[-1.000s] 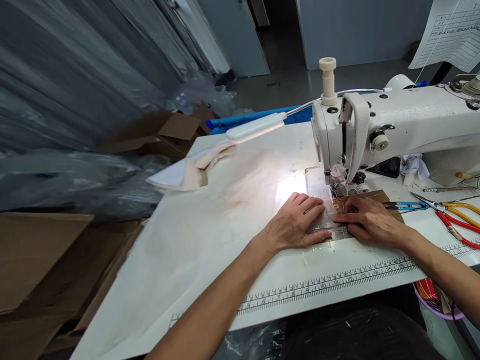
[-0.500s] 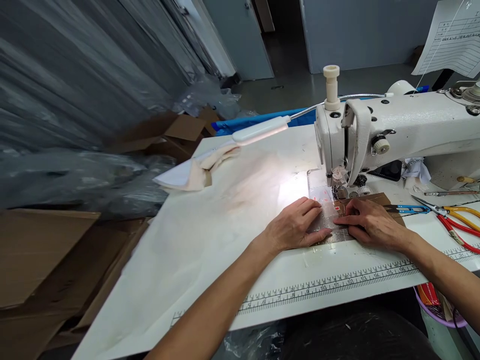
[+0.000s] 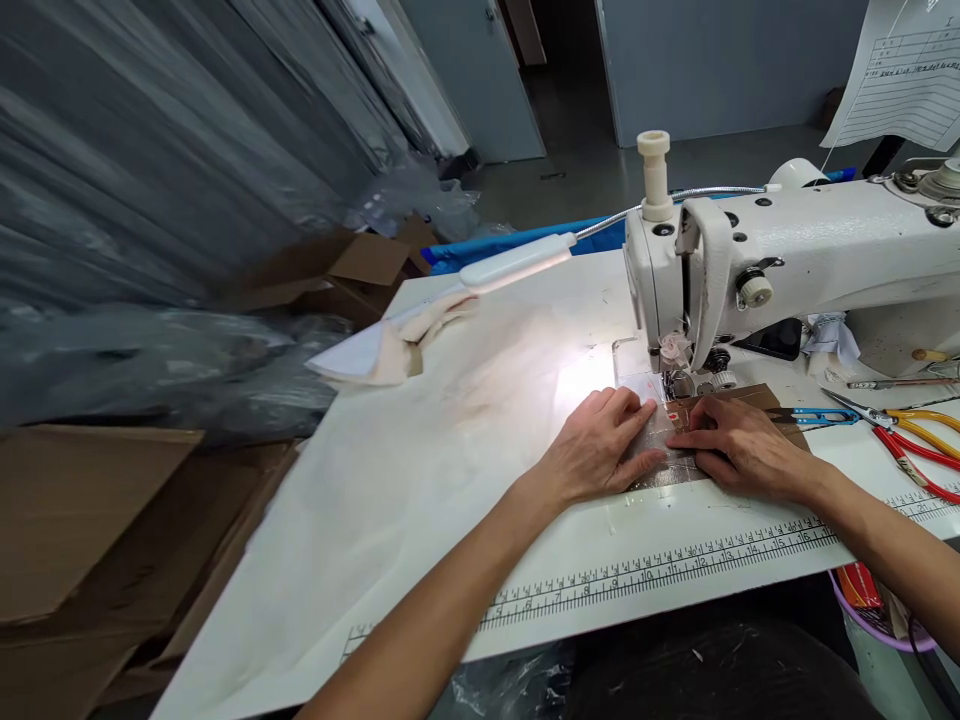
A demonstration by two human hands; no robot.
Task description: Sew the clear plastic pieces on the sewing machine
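Observation:
My left hand (image 3: 600, 445) rests palm down on the left edge of a thin translucent piece (image 3: 660, 425), fingers stretched forward and thumb apart. On the right side, my right hand (image 3: 739, 445) has bent fingers closed at the piece's edge; its fingertips partly hide what they grip. The piece lies beneath the needle area of a white sewing machine (image 3: 825, 235), close to the presser foot (image 3: 679, 385). Under my right hand is a flat brown board (image 3: 757, 397). A silvery mesh-like strip (image 3: 667, 475) shows between the hands.
Blue thread snips (image 3: 821, 416) and scissors with red and yellow handles (image 3: 919, 435) lie to the right. A lit lamp (image 3: 517, 262) hangs over the white table (image 3: 420, 480). Beige cloth (image 3: 394, 355) lies at the far left edge. A printed ruler (image 3: 645, 585) runs along the front.
My left hand's fingers have shifted slightly forward and right across the translucent piece. The right hand stays nearly in place. The view has moved a little.

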